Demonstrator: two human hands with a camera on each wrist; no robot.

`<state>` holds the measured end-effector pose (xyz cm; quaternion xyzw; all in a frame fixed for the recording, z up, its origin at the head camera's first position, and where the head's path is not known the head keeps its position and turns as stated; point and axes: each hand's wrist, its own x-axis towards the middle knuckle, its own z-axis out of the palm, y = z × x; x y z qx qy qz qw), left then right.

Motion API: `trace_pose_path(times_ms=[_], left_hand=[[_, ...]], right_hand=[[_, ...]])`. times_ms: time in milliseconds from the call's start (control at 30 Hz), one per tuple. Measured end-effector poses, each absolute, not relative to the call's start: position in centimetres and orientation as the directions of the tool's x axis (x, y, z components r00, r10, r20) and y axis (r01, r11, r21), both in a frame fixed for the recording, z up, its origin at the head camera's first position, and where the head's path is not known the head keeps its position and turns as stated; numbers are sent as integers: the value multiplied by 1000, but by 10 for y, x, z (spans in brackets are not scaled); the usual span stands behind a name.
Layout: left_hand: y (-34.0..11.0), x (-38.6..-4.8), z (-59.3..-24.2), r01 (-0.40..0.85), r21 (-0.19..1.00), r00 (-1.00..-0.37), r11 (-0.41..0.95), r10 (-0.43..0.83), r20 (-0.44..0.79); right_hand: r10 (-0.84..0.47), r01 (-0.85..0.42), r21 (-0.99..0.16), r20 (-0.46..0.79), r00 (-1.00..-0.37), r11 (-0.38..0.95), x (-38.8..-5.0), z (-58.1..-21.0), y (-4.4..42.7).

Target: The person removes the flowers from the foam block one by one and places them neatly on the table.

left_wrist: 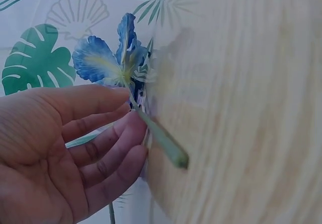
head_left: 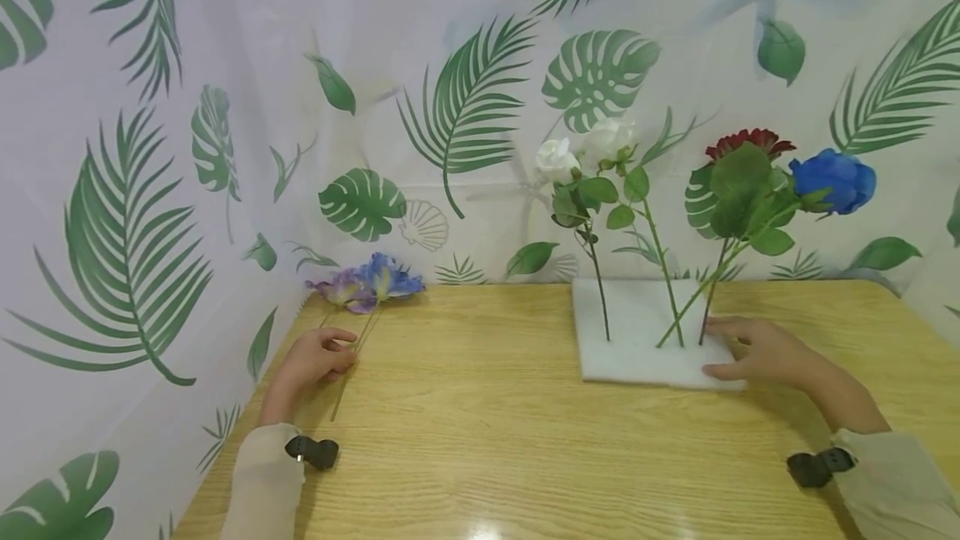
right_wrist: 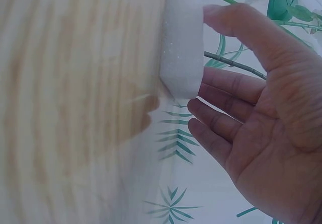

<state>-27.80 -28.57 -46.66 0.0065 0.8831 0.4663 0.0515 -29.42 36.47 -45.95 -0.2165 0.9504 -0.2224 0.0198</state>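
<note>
Here, left hand point(head_left: 318, 357) curved at stem point(left_wrist: 158, 135) (grip unclear), right hand point(head_left: 768, 350) spread at foam point(head_left: 637, 366)

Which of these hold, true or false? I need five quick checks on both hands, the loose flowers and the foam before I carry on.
1. The left hand is at the stem of the blue flower on the left. True.
2. The right hand is at the right end of the white foam. True.
3. Only two stems stand in the white foam. False: four do.
4. The purple flower is beside the blue flower on the left. True.
5. The white flowers lie flat on the table. False: the white flowers stand upright in the white foam.
</note>
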Motion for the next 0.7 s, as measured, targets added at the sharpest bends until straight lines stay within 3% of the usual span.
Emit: trace_pose_path(times_ms=[367, 700], left_hand=[[-275, -280, -455, 74, 674, -997, 735, 67, 36], [-236, -285, -440, 191, 697, -981, 691, 116, 154]], right_hand=[[-414, -390, -438, 45, -909, 810, -294, -461, 369], [-405, -379, -451, 42, -913, 808, -295, -462, 368]])
